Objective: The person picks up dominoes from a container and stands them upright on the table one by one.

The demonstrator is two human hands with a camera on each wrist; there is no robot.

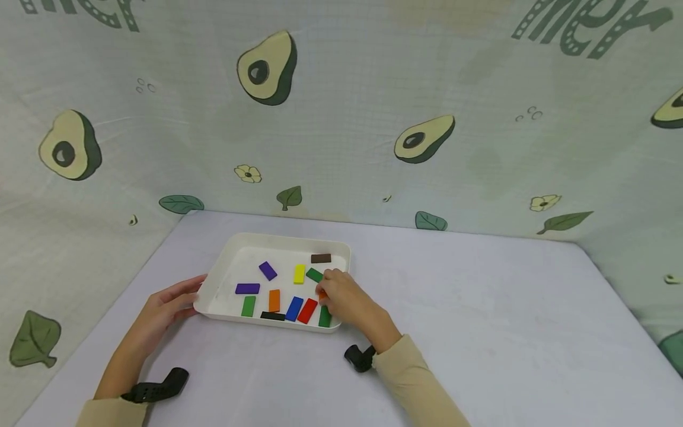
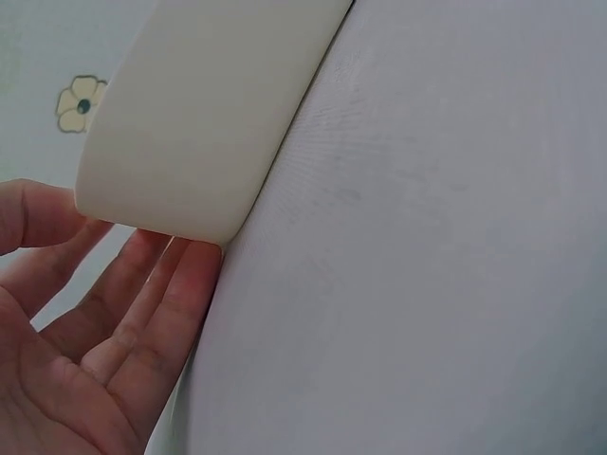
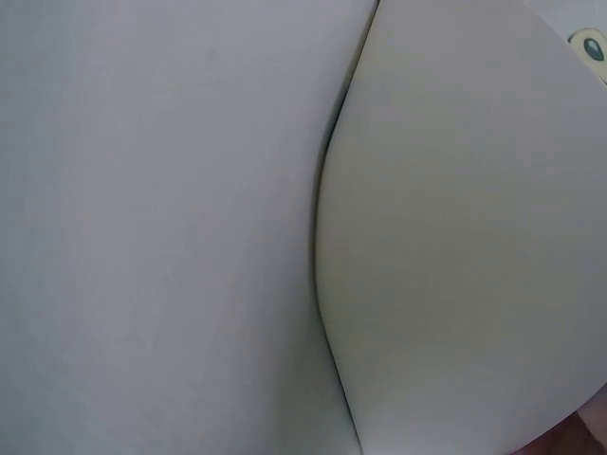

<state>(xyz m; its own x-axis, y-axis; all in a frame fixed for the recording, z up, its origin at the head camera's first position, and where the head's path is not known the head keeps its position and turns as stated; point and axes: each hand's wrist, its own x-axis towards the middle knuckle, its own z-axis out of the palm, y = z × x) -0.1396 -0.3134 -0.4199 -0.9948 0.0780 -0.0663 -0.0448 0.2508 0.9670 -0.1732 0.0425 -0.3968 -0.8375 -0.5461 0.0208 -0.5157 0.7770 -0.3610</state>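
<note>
A shallow white tray (image 1: 221, 296) stands on the table with several small coloured blocks inside. My left hand (image 1: 169, 305) rests against its left side, fairly straight fingers touching the outer wall. In the left wrist view, the fingertips of that left hand (image 2: 114, 332) meet the tray corner (image 2: 190, 142). My right hand (image 1: 344, 296) reaches over the right rim and pinches an orange block (image 1: 322, 295), partly hidden by the fingers. Beneath it lies a dark green block (image 1: 325, 317), and a second green block (image 1: 313, 274) touches the fingers' outline.
In the tray also lie a brown block (image 1: 321, 258), a yellow block (image 1: 299, 274), a red block (image 1: 307, 311), a blue block (image 1: 294, 309), a black block (image 1: 273, 316) and purple ones. White cloth covers the table (image 1: 480, 326); an avocado-print curtain (image 1: 341, 118) hangs behind.
</note>
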